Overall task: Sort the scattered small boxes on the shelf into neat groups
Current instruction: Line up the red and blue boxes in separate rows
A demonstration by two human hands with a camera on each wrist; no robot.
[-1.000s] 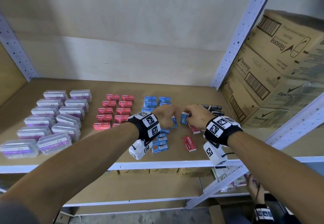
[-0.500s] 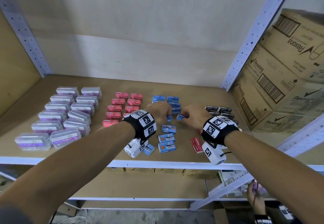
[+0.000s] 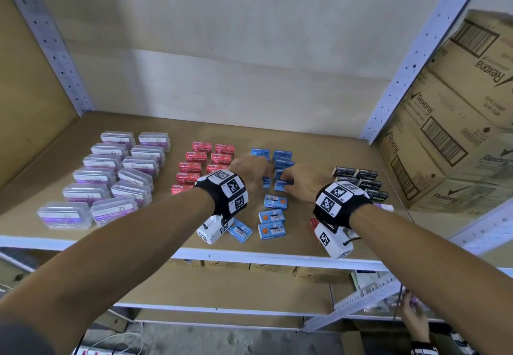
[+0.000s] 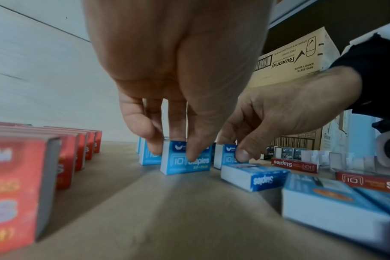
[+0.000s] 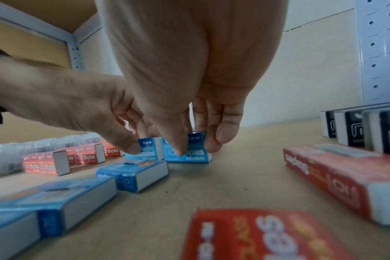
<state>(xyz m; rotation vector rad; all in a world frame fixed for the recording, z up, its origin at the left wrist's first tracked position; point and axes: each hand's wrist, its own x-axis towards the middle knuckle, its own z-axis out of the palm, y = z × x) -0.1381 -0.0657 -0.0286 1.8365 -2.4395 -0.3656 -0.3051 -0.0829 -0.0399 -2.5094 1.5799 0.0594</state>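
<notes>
Blue box [image 4: 185, 158] stands on edge, pinched by the left hand [image 4: 178, 70]; its twin [image 5: 187, 151] sits pinched in the right hand [image 5: 189, 70], both on the shelf [image 3: 319, 143] fronting the blue rows [image 3: 281, 157], seemingly to extend them. Loose boxes [image 3: 272, 217] lie nearer.

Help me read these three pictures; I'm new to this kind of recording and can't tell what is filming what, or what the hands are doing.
No machine here: a person wears a camera on the head and one on each wrist. The wide picture is the head view, looking down at a shelf. The two close pictures look along each hand from the wrist.

On the shelf stand rows of clear plastic cases, red staple boxes, blue staple boxes and black staple boxes. Nearer the front edge, a few blue and red boxes lie flat, unsorted.

The left hand pinches one upright blue box; the right hand pinches the upright blue box next to it.
</notes>
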